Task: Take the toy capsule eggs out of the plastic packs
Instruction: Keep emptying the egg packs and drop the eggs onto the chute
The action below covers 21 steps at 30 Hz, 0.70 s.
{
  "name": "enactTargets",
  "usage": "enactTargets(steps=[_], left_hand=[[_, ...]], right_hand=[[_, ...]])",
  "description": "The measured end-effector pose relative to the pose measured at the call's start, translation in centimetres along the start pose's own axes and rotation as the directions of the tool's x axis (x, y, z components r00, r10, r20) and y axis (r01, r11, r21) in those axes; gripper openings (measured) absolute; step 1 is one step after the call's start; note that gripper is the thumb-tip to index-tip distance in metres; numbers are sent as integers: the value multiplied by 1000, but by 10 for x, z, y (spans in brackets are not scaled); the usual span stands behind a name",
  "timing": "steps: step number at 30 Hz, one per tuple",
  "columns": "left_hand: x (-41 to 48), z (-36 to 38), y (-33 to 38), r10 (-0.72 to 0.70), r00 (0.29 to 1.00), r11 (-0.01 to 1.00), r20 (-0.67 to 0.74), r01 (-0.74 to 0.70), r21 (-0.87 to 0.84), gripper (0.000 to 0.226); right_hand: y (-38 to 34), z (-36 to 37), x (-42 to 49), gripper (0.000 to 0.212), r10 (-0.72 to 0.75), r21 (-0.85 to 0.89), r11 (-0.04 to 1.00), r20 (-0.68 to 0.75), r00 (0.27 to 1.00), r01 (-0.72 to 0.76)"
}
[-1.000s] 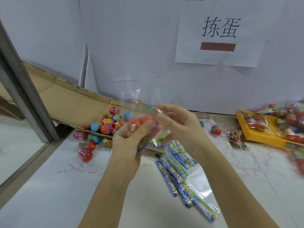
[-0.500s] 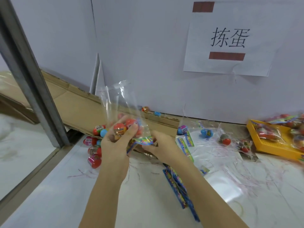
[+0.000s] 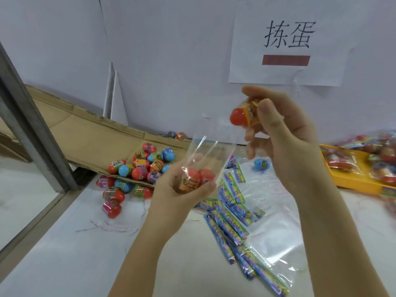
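Observation:
My left hand (image 3: 182,189) grips a clear plastic pack (image 3: 205,155) from below, its open mouth pointing up. Two red capsule eggs (image 3: 197,176) sit in the bottom of that pack. My right hand (image 3: 278,129) is raised above and to the right, pinching a red and orange capsule egg (image 3: 242,116) between thumb and fingers, clear of the pack. A heap of loose eggs (image 3: 141,166) in red, blue and pink lies on the flattened cardboard (image 3: 90,136) to the left.
Empty packs with blue printed headers (image 3: 231,219) are strewn over the white table (image 3: 64,254) under my arms. A yellow tray (image 3: 351,179) of filled packs stands at the right. One blue egg (image 3: 261,163) lies by the wall. A grey metal post (image 3: 32,129) rises at left.
My right hand has pulled one red egg out of the pack and lifted it up to the right. The left hand still holds the pack, now with two eggs.

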State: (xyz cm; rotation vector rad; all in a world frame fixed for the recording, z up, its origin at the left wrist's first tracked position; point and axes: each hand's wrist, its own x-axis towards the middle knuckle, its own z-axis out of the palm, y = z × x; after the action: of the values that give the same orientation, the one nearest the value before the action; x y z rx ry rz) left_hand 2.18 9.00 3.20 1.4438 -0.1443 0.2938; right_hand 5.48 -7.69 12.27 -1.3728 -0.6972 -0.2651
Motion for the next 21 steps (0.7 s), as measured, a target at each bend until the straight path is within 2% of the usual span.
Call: enactTargets(steps=[2,5,7,11,15,21], left_hand=[[-2,3,-1,24,999,999,23,-25,31,45],[-3,4,-3,38,999,999,31,-38,27,54],[-3,3,-5,45,996,998,71,-49,49,56],[-4,6,-5,49,988,998,150,-55,32,40],[-6,9,-5,43,989,999,141,-46,22,29],[-4,11,-5,74,987,996,145,-65,-63,33]], right_hand=[[-7,4,-3,24,-32,-153,987,57,998,40],[-6,2,-5,23,45,-452,891,-12,999,-46],[-5,-2,-6,19,75,-551,831,-25,997,-76],[-6,-2,-6,16,128,-616,783,34,991,-80],[-5,0,-7,19,195,-646,756,71,978,-104],[-2,-5,-5,18,68,-637,766,-55,996,-87]])
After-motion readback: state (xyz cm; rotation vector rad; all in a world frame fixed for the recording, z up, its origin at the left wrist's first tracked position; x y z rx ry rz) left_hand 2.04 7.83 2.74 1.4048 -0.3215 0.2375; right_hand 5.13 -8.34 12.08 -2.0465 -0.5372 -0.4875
